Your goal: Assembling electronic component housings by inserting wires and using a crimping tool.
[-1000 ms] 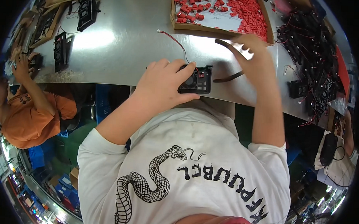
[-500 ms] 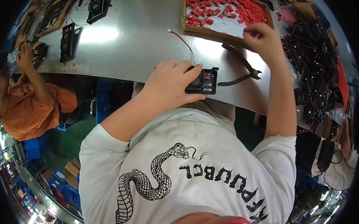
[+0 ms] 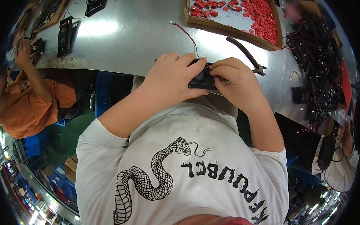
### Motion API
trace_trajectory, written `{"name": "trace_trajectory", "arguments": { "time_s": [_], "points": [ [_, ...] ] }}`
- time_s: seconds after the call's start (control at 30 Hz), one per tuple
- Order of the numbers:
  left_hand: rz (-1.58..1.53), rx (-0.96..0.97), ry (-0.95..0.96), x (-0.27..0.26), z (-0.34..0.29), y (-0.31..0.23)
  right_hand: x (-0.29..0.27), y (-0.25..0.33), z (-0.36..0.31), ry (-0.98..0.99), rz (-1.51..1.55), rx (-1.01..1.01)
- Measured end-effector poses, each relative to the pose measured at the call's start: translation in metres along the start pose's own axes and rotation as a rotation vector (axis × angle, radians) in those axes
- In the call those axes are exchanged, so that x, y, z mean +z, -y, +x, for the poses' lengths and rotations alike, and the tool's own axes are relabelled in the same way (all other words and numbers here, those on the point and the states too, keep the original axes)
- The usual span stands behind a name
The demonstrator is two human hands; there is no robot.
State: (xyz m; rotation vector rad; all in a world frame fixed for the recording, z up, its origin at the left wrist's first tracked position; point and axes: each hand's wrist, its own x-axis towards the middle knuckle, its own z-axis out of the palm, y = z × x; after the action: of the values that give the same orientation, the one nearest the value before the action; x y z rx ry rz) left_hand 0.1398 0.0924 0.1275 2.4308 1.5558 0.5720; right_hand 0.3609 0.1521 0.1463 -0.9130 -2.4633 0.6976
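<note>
A black plastic fan housing (image 3: pixel 199 81) lies at the near edge of the metal table, with a round fan showing between my hands. My left hand (image 3: pixel 171 76) is wrapped over its left part, thumb along the near side. At its right end is my right hand (image 3: pixel 236 80), fingers pinched together against the housing; what they hold, if anything, is hidden. A thin red and black wire (image 3: pixel 186 33) with a white plug runs out from the housing across the table. Beyond my right hand lie dark-handled cutting pliers (image 3: pixel 245 51), partly hidden by that hand.
A cardboard tray (image 3: pixel 234 30) of small red parts stands at the back right. Black fan units with wires (image 3: pixel 316 73) are heaped on the right. More housings (image 3: pixel 65 36) lie at the left, where a co-worker in orange (image 3: pixel 29 103) handles parts.
My right hand has come from the tray's near edge, where it was pinched, down to the right end of the housing. My left hand stays on the housing.
</note>
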Motion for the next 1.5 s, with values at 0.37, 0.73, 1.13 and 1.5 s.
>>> {"name": "trace_trajectory", "arguments": {
  "time_s": [0.37,0.73,1.13,1.5],
  "points": [
    [0.008,0.008,0.015,0.001,0.000,0.001,0.002,-0.002,0.003,-0.110,-0.142,-0.108],
    [0.010,0.000,0.028,0.002,0.001,-0.002,-0.010,-0.003,0.009,0.024,-0.218,-0.220],
    [-0.008,-0.004,0.031,0.000,0.001,-0.004,-0.015,0.002,0.010,0.144,-0.252,-0.176],
    [0.003,-0.004,0.028,0.001,0.001,-0.004,-0.011,0.004,0.002,0.129,-0.232,-0.148]
  ]
}}
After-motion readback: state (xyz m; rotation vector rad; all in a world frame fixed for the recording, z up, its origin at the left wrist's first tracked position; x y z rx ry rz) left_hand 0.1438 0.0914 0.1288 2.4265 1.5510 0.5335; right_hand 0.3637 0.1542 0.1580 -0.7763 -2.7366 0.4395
